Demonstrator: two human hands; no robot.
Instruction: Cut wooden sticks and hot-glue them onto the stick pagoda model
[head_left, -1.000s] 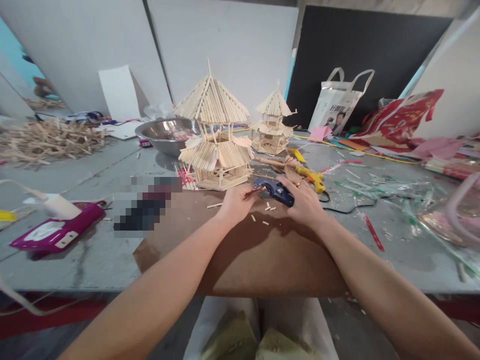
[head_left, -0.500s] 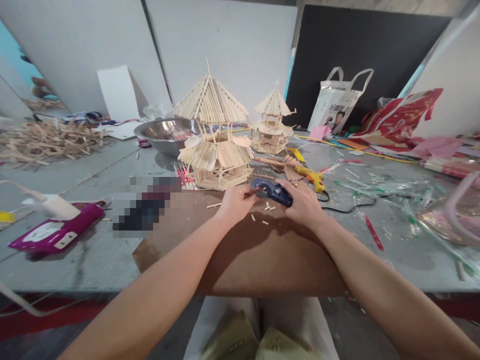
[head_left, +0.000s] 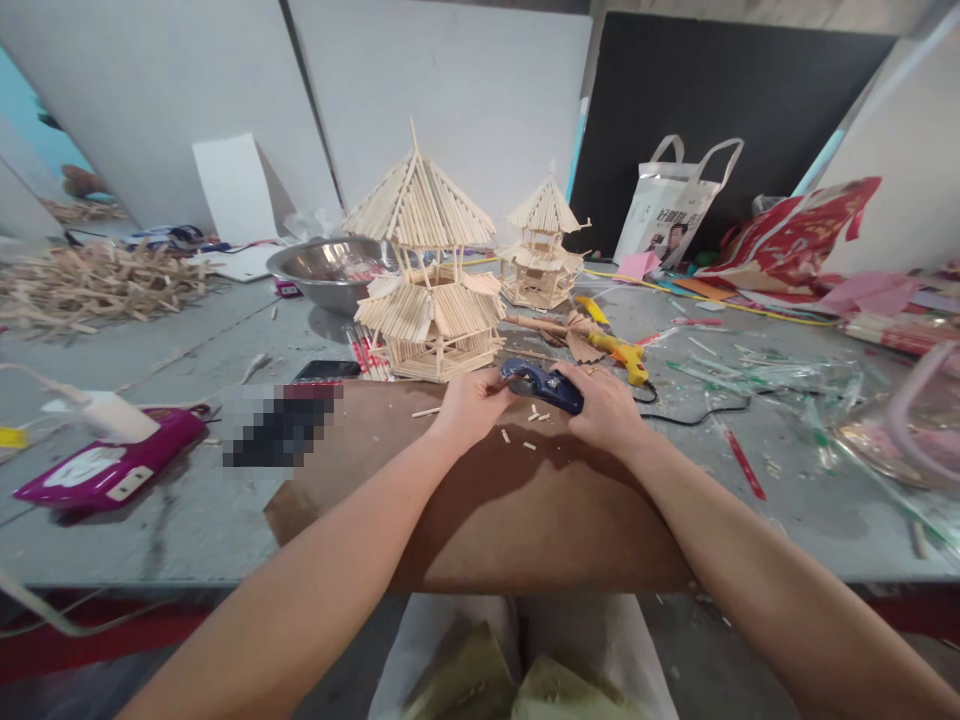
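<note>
My right hand (head_left: 606, 408) is wrapped round a dark blue, curved hand tool (head_left: 553, 386), which looks like a small cutter. At the tool's left end, the fingers of my left hand (head_left: 471, 408) are pinched together. Whatever they hold there is too small or too hidden to make out. Both hands are over a brown sheet (head_left: 540, 530), where short cut pieces of pale stick (head_left: 529, 446) lie below the tool. Just behind my left hand stands a two-tiered pavilion model (head_left: 420, 210) built of thin wooden sticks.
A smaller stick pavilion (head_left: 541, 250) stands farther back. Yellow glue gun (head_left: 622, 352) and cord lie to the right, near clear plastic scraps (head_left: 765, 375). Leftward are a metal bowl (head_left: 319, 280), a stick pile (head_left: 97, 285), a purple power strip (head_left: 112, 470) and a blurred-out dark object (head_left: 274, 430).
Almost nothing differs. The view has shifted very slightly, while both hands and the blue tool keep nearly the same position.
</note>
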